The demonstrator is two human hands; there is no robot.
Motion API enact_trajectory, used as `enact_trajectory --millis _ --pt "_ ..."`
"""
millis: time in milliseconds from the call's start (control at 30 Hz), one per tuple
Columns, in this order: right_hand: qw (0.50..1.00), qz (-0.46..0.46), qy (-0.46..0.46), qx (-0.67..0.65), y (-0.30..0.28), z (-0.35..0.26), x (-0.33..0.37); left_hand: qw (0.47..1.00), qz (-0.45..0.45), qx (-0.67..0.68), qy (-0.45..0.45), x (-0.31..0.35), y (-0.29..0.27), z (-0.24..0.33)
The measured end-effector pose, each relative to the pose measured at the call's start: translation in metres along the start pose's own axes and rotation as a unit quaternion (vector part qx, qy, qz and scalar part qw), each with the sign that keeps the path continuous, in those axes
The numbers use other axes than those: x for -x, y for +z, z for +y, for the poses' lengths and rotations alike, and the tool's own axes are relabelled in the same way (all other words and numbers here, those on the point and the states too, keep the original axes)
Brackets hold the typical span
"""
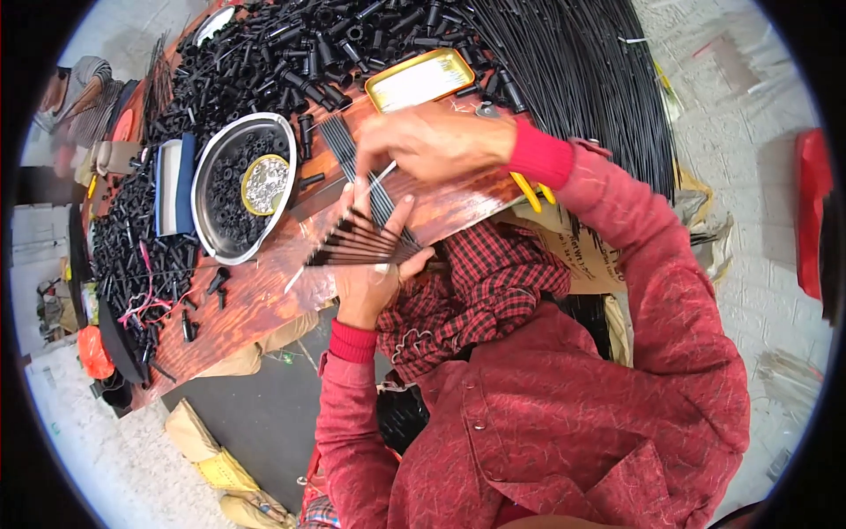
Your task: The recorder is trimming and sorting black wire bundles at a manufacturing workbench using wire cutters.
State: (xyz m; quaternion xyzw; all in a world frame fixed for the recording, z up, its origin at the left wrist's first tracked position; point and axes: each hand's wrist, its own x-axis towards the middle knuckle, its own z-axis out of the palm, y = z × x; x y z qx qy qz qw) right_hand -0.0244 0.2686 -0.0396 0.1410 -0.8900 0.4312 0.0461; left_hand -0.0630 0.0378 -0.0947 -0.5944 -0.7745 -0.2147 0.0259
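My left hand (370, 286) is closed around a fan of thin dark rods (352, 240), its thumb and fingers spread along their lower ends. Over it reaches my right hand (436, 145), fingers bent downward and pressed together near the tops of the rods. A small pale sliver shows by its fingertips; what they pinch is too small to make out. Beneath both hands a flat bundle of grey-black rods (337, 139) lies slantwise on the reddish wooden table (264, 304).
An oval metal tray (201, 212) of small black parts holds a round yellow tin (247, 204). Heaps of black tubular parts (264, 62) cover the far side. Also there are a yellow-rimmed tray (419, 81), long black rods (590, 97), yellow-handled pliers (529, 192) and a blue box (176, 185). Another person (88, 101) sits far left.
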Motion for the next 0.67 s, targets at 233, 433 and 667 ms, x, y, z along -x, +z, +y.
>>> enact_trajectory --millis 233,433,667 --pt "0.992 -0.068 -0.095 -0.037 0.015 -0.075 0.047 0.997 0.05 0.013 0.061 0.0 -0.002 0.002" --pt "0.997 -0.047 -0.062 -0.007 0.027 -0.086 0.049 0.992 0.082 0.084 0.042 0.003 -0.001 0.011" --pt "0.985 0.008 -0.161 0.063 0.058 -0.087 0.061 0.998 0.029 0.014 0.06 0.015 0.006 0.012"
